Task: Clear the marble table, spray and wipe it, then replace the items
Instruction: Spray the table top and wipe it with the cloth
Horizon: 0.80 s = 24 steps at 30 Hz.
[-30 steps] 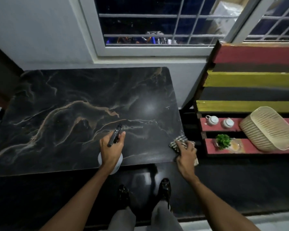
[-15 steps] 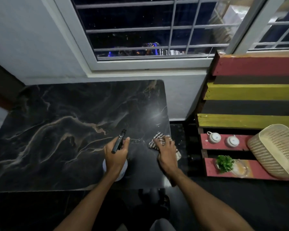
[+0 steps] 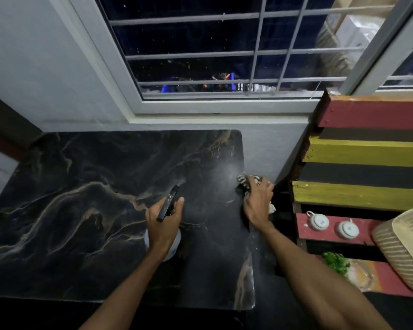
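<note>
The black marble table (image 3: 81,210) with tan veins fills the left and middle of the head view, its top bare. My left hand (image 3: 163,226) grips a spray bottle (image 3: 168,203) with a black nozzle and a white body, held upright over the table's right half. My right hand (image 3: 258,203) presses a striped cloth (image 3: 244,183) flat on the table near its right edge, toward the far corner. Most of the cloth is hidden under my fingers.
A slatted wooden rack (image 3: 367,151) in red, yellow and black stands right of the table. On its lower shelves sit two small white ceramic pots (image 3: 320,221), a green plant (image 3: 335,262) and a cream woven basket (image 3: 405,248). A barred window (image 3: 224,55) rises behind the table.
My right hand has slid the cloth from the table's near right corner forward along the right edge toward the far corner. The left hand keeps the bottle in about the same spot.
</note>
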Each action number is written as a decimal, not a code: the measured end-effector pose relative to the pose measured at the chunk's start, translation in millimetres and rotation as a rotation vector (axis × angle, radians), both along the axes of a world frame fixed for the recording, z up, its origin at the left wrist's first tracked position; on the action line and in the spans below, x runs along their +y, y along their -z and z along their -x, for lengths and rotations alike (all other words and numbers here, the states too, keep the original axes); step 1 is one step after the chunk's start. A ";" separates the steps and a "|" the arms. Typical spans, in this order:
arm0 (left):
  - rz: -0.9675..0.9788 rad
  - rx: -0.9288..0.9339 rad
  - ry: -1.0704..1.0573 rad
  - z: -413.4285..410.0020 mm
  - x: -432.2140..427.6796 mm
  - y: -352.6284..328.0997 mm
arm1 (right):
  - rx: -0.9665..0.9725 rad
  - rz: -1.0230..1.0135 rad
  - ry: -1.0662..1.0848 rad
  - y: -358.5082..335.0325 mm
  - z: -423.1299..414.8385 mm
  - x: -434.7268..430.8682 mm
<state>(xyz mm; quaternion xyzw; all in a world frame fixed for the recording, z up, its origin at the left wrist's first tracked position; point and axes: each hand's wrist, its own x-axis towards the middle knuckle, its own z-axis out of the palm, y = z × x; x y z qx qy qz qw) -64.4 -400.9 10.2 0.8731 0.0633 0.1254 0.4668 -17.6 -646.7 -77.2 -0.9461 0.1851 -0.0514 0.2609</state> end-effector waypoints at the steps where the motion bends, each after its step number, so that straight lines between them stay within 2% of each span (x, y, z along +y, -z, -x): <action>1: -0.001 0.010 -0.009 -3.1 1.4 0.9 | -0.062 -0.016 -0.093 -3.8 7.7 15.6; 2: 0.002 0.019 -0.021 -6.6 3.5 1.3 | -0.099 -0.048 -0.212 -7.4 15.6 36.9; 4: 0.016 0.027 -0.044 -12.5 7.8 1.3 | -0.056 -0.076 -0.530 -5.2 31.2 80.7; 6: 0.036 0.033 -0.049 -22.1 19.7 3.8 | 0.003 0.021 -0.759 10.3 28.9 107.0; 7: 0.045 0.035 -0.046 -27.0 24.3 4.5 | 0.015 0.051 -0.737 17.0 19.3 104.9; 11: 0.077 0.040 -0.041 -51.1 57.8 12.6 | 0.063 0.036 -0.293 23.8 -29.1 92.1; 13: 0.063 0.033 -0.041 -65.9 77.0 13.4 | 0.045 0.032 -0.190 17.5 -43.3 109.2; 15: 0.045 0.056 -0.057 -83.0 99.7 16.7 | -0.030 -0.023 -0.302 12.2 -48.5 157.7; 17: 0.043 0.064 -0.069 -94.0 112.7 15.4 | -0.059 -0.113 -0.540 10.8 -45.6 214.4; 19: 0.089 0.077 -0.078 -109.1 134.6 16.5 | -0.055 -0.097 -0.761 7.9 -53.5 270.6; 21: 0.097 0.059 -0.083 -122.2 154.0 17.8 | -0.106 -0.038 -0.881 16.0 -75.8 286.8; 22: 0.090 0.045 -0.078 -129.7 164.1 19.6 | -0.120 -0.022 -0.842 23.4 -93.4 280.2; 24: 0.087 0.026 -0.057 -143.0 178.3 22.5 | -0.054 0.054 -0.594 30.8 -126.8 243.7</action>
